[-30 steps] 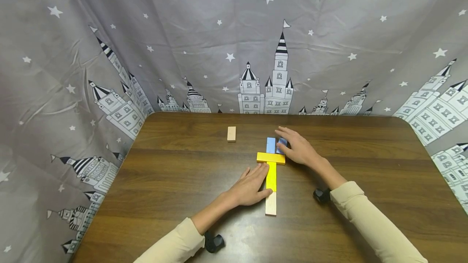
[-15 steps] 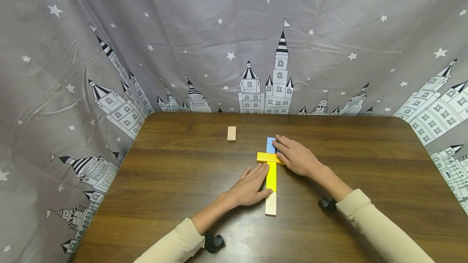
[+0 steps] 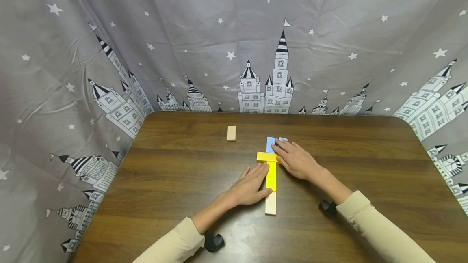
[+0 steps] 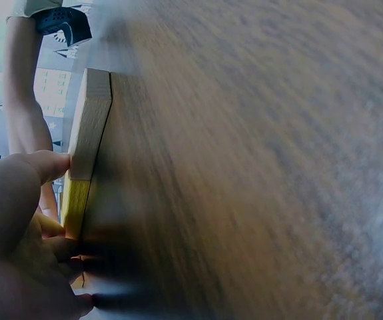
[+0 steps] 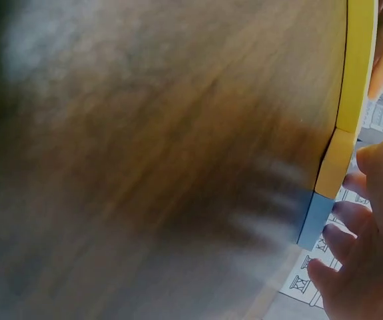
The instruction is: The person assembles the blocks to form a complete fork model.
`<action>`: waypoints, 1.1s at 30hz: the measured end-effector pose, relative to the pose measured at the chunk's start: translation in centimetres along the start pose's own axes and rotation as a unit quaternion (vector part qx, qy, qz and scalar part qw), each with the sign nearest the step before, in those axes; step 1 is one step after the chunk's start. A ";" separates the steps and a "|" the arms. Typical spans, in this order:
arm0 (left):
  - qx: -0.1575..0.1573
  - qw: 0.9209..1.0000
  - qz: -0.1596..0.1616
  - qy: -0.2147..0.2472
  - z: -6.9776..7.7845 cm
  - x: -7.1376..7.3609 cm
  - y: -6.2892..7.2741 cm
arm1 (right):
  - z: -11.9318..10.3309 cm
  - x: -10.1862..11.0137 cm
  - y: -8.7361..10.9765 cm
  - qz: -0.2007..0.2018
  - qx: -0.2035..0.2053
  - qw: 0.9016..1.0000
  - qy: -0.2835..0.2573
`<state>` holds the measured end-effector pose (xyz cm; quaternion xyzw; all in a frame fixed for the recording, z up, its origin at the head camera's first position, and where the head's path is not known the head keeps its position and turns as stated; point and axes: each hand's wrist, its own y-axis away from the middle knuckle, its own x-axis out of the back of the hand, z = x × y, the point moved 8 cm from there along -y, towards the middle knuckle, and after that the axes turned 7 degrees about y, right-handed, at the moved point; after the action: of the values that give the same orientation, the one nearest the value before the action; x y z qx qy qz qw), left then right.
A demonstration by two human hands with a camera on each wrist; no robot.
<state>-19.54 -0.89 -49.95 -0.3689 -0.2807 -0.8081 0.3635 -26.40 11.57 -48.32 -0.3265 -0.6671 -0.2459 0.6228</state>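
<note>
A line of wooden blocks lies on the table: a plain block point(image 3: 270, 203) nearest, a yellow block point(image 3: 271, 180) beyond it, an orange-yellow block point(image 3: 266, 156) set crosswise, and a blue block point(image 3: 270, 144) at the far end. Beside that one is a second blue block point(image 3: 283, 139), mostly hidden under my right hand point(image 3: 297, 159). The right fingers reach loosely over the two blue blocks and the crosswise block's right end. My left hand point(image 3: 248, 188) lies along the line's left side, fingertips against the yellow block, thumb at its joint with the plain block point(image 4: 91, 127).
Another plain block point(image 3: 231, 133) lies alone toward the back of the table point(image 3: 175, 173). Behind the table hangs a grey curtain point(image 3: 204, 31) printed with castles and stars. A black device sits at each wrist, the left one point(image 3: 214, 242) close over the tabletop.
My right hand has moved left and slightly nearer, from the second blue block's right side onto the top of the row, covering the crosswise block's right end. The left hand stays put.
</note>
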 end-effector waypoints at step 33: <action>0.005 0.971 0.214 0.103 -9.8 13.2 -1.9 | -0.2 0.1 -0.1 0.027 0.033 0.999 0.001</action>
<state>-31.00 -11.88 -45.27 -0.3332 -0.1600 -0.7442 0.5564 -26.36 11.37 -48.24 -0.3238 -0.6647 -0.2075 0.6405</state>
